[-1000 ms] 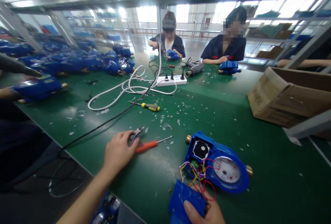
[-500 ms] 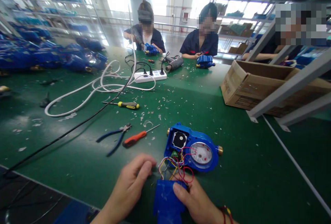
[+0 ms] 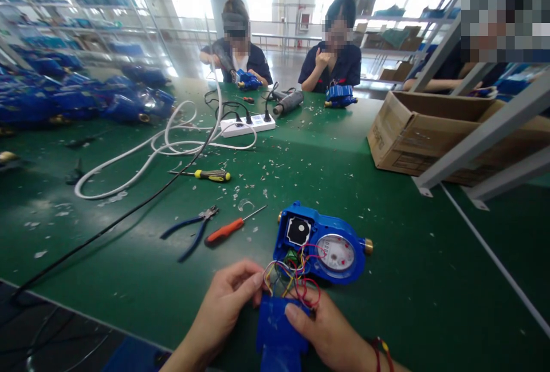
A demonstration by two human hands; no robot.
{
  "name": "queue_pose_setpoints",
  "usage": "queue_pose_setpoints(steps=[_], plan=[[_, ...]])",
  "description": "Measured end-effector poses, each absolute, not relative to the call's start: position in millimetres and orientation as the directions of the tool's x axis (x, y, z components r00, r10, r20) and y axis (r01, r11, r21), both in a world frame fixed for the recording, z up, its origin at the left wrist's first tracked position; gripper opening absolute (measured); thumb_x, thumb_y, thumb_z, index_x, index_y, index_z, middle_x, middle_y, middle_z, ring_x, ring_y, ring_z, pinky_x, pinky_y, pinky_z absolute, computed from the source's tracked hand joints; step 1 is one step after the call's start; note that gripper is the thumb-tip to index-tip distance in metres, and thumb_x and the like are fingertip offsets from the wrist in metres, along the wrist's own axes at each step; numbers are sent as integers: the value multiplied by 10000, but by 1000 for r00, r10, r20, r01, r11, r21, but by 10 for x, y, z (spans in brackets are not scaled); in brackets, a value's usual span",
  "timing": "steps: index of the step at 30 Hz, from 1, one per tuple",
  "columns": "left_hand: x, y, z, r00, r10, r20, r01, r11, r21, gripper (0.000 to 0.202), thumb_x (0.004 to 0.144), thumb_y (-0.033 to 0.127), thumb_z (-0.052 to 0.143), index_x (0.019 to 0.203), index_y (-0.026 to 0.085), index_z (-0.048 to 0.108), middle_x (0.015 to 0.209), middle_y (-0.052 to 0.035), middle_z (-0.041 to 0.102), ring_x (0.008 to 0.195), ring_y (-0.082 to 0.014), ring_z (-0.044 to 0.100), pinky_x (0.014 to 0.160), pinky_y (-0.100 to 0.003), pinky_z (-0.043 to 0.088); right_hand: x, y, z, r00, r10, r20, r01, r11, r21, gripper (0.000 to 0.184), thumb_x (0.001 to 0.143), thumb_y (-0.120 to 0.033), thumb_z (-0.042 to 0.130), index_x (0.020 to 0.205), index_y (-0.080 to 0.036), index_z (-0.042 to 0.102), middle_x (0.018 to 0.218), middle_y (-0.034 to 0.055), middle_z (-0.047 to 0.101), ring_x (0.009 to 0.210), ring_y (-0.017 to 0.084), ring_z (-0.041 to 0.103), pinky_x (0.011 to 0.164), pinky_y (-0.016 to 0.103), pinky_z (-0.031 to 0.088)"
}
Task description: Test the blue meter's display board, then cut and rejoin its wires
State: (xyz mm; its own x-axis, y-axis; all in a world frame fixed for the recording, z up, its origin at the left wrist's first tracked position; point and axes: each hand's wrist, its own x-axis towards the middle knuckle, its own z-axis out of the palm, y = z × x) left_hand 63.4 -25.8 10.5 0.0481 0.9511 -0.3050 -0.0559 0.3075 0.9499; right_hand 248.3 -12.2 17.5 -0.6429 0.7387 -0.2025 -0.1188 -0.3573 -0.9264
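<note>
A blue water meter with a round dial and an open square compartment lies on the green table. Thin coloured wires run from it to a blue plastic cover nearer to me. My right hand grips this cover by its right side, thumb on top and fingers underneath. My left hand is closed at the left edge of the wires, its thumb and forefinger pinched together on them; the fingertips are partly hidden. Left of the meter lie an orange screwdriver and blue-handled cutting pliers.
A yellow-black screwdriver, white power strip, looped white cable and heat gun lie farther off. Blue meters are heaped at left. A cardboard box stands behind metal struts. Co-workers sit opposite.
My left hand has moved slightly right to the wires, and its fingers have closed there. My right hand keeps its hold on the cover. A co-worker opposite has raised a hand.
</note>
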Motion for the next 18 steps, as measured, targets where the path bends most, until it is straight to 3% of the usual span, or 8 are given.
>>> queue_pose_setpoints(steps=[6, 9, 11, 14, 16, 18], plan=[[641, -283, -6, 21, 946, -323, -164, 322, 932, 221, 851, 352, 507, 746, 168, 571, 630, 25, 532, 599, -99, 455, 617, -212, 353, 2492, -119, 140, -630, 745, -218, -43, -314, -948, 334, 871, -441, 488, 993, -184, 664, 829, 12, 668, 709, 150, 595, 706, 248, 469], [664, -297, 50, 78, 962, -263, -115, 271, 956, 224, 835, 382, 524, 963, 205, 575, 855, -8, 600, 791, -145, 527, 725, -235, 389, 2494, -137, 122, -584, 789, -191, 54, -197, -979, 352, 884, -450, 448, 868, -184, 679, 725, -1, 644, 652, 149, 569, 694, 255, 467], [705, -280, 118, 134, 967, -217, -11, 221, 975, 348, 797, 383, 582, 1102, 227, 525, 961, -18, 606, 884, -169, 533, 790, -251, 389, 2493, -144, 134, -574, 804, -153, 105, -112, -988, 342, 893, -428, 432, 840, -192, 675, 707, -5, 636, 661, 155, 567, 710, 261, 466], [803, -219, 202, 150, 965, -213, 137, 193, 972, 225, 793, 389, 588, 899, 190, 581, 775, 9, 582, 729, -135, 504, 679, -224, 381, 2506, -137, 181, -573, 811, -119, 199, -3, -980, 302, 899, -374, 432, 854, -194, 669, 726, -2, 650, 696, 162, 583, 729, 263, 468], [871, -180, 224, 125, 966, -225, 142, 207, 968, 293, 831, 421, 520, 683, 169, 538, 627, 25, 513, 604, -111, 444, 584, -215, 341, 2532, -125, 206, -565, 819, -96, 295, 92, -951, 282, 901, -348, 438, 868, -194, 672, 775, 10, 670, 737, 169, 602, 737, 261, 462], [919, -160, 222, 94, 968, -231, 100, 221, 970, 376, 859, 436, 461, 596, 167, 485, 560, 30, 473, 556, -103, 418, 569, -218, 324, 2570, -115, 210, -540, 840, -56, 383, 186, -905, 266, 903, -338, 446, 886, -202, 675, 845, 26, 687, 797, 182, 617, 753, 264, 451]])
